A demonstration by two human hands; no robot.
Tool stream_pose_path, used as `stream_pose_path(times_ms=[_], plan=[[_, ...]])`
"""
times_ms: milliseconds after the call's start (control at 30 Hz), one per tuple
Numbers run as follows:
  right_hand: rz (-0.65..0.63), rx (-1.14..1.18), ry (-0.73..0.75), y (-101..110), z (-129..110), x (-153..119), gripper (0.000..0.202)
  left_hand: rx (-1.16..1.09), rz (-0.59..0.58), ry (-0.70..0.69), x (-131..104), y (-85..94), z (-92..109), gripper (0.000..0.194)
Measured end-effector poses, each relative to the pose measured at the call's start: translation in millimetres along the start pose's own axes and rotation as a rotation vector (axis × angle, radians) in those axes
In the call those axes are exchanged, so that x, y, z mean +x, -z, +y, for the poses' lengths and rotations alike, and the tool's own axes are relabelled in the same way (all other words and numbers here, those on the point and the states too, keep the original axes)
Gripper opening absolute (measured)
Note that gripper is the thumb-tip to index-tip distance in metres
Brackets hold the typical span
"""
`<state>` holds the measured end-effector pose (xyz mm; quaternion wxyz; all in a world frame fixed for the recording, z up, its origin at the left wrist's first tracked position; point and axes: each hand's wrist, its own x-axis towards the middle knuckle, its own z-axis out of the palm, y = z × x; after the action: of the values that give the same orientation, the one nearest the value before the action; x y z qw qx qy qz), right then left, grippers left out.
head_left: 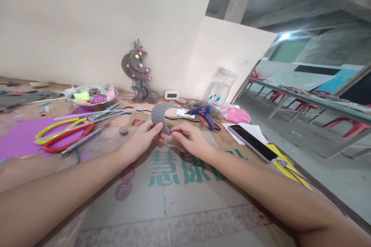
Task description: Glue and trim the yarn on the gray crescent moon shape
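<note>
A crescent shape wound in grey yarn [159, 116] stands up over the cardboard [124, 216], gripped near its lower end by my left hand [146, 136]. My right hand [189, 139] is closed in a pinch right beside the crescent's lower tip. What sits between its fingertips is too small to tell. Just behind my right hand lies a blue hot glue gun [204, 115] with an orange part under it. Tangled grey yarn [216, 110] is heaped behind the glue gun.
Scissors with yellow and red handles [68, 135] lie on purple sheets [17, 139] at left, near a metal bowl [95, 102]. A decorated crescent ornament [136, 69] leans at the wall. A timer [172, 95], plastic bottle [222, 87] and phone [252, 143] stand or lie around.
</note>
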<state>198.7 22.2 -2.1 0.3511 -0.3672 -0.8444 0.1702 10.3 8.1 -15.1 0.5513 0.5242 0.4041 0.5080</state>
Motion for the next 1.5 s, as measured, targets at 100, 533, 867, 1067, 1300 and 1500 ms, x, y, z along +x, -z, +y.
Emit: stream_pose_path(times_ms=[100,533,867,1067,1300,1500], plan=[[0.025,-0.067,-0.002,21.0,8.6,8.2,0.018,-0.045,0.052,0.017,1.2,0.5,-0.3,0.038],[-0.178,-0.470,0.017,17.1,18.8,6.4,0.021,-0.059,0.080,0.008,0.9,0.8,1.2,0.036],[-0.286,-0.634,0.023,16.8,20.8,9.9,0.027,-0.047,0.085,0.008,1.5,1.1,-0.2,0.028],[-0.205,-0.413,-0.173,19.2,39.2,13.0,0.010,-0.030,0.105,0.005,2.4,1.3,0.2,0.025],[-0.043,-0.109,-0.369,22.3,52.9,19.4,0.021,-0.041,0.108,0.015,2.3,1.3,0.6,0.024],[0.065,-0.320,-0.088,22.9,19.7,9.4,0.033,-0.072,0.110,0.024,2.6,2.0,1.0,0.025]])
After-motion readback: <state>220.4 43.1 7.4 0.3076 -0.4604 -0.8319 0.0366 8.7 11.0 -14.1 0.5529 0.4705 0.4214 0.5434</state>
